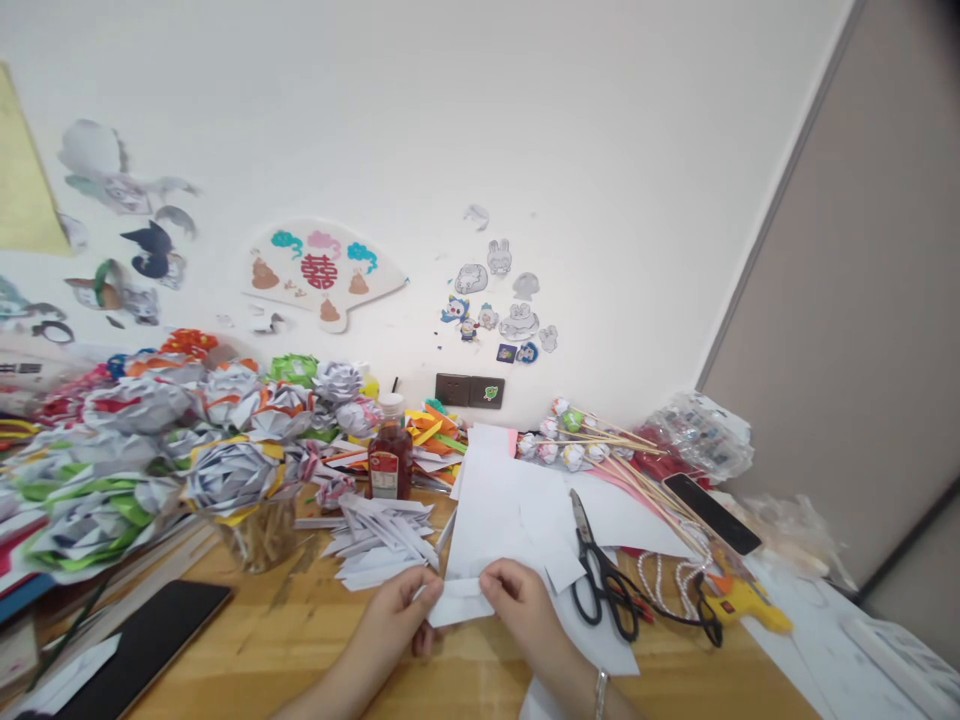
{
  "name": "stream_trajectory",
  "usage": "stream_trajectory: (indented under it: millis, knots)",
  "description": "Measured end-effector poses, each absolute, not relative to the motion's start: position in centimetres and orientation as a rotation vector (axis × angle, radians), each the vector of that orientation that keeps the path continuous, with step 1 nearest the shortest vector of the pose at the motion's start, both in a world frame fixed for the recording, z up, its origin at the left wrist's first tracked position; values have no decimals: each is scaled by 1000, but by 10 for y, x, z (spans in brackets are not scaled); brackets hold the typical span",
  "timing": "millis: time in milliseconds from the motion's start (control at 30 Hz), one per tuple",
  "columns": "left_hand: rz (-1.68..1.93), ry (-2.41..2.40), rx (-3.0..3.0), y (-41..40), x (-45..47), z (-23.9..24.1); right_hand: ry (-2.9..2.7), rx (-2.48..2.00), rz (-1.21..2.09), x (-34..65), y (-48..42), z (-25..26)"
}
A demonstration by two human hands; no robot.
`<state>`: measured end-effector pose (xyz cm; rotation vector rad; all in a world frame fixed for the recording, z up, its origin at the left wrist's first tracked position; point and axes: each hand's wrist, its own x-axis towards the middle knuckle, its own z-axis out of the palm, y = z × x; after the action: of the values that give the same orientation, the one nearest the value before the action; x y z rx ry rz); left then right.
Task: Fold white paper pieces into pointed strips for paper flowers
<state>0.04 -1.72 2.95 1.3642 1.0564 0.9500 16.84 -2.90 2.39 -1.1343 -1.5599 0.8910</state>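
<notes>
Between my two hands is a small strip of white paper (459,606) with a fold along its upper edge. My left hand (405,607) pinches its left end between thumb and fingers. At the other end, my right hand (517,595) grips the paper the same way. Just beyond my hands lie larger white sheets (495,510). A heap of folded white paper pieces (382,540) is to the left of them. Black-handled scissors (600,580) rest on paper to the right of my right hand.
Many folded paper flowers (232,475) crowd the left, some in a cup. A bottle of reddish liquid (390,450) stands behind the paper pieces. Rightward lie wooden sticks with small paper balls, a phone (712,512) and a yellow glue gun (750,603). A black tablet-like slab (142,650) lies front left.
</notes>
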Motion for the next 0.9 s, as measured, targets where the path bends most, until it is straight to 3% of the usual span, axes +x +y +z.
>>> stream_trajectory:
  millis: [900]
  knots:
    - [888, 1132, 1413, -17, -3, 34, -1665, -1026, 965, 168, -35, 29]
